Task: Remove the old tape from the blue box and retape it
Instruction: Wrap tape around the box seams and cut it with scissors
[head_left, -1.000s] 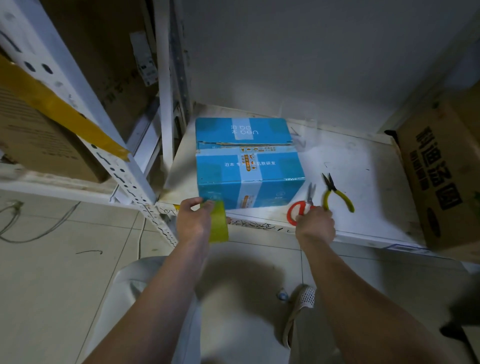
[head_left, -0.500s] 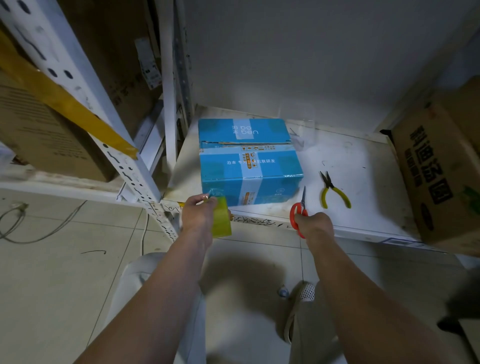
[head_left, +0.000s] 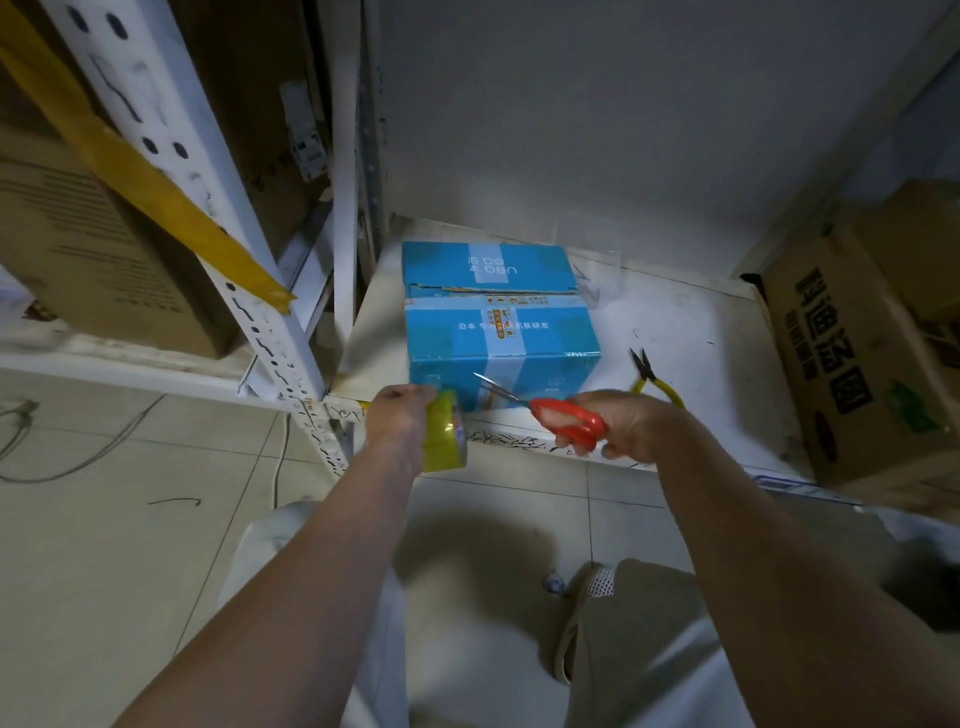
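Note:
The blue box (head_left: 498, 306) stands on the white shelf (head_left: 691, 353), its top flaps meeting at a seam crossed by a pale strip. My left hand (head_left: 397, 415) grips a yellowish roll of tape (head_left: 444, 436) just in front of the box's lower left corner. My right hand (head_left: 623, 421) holds red-handled scissors (head_left: 566, 415) above the shelf's front edge. Their blades point left toward the box's front face and the tape roll.
Yellow-handled pliers (head_left: 652, 376) lie on the shelf right of the box. A large brown carton (head_left: 872, 353) stands at the shelf's right end. A white slotted upright (head_left: 244, 291) with yellow tape across it rises at the left. Tiled floor lies below.
My right hand has lifted the red scissors off the shelf and turned the blades left toward the box. My left hand has kept the tape roll by the box's corner.

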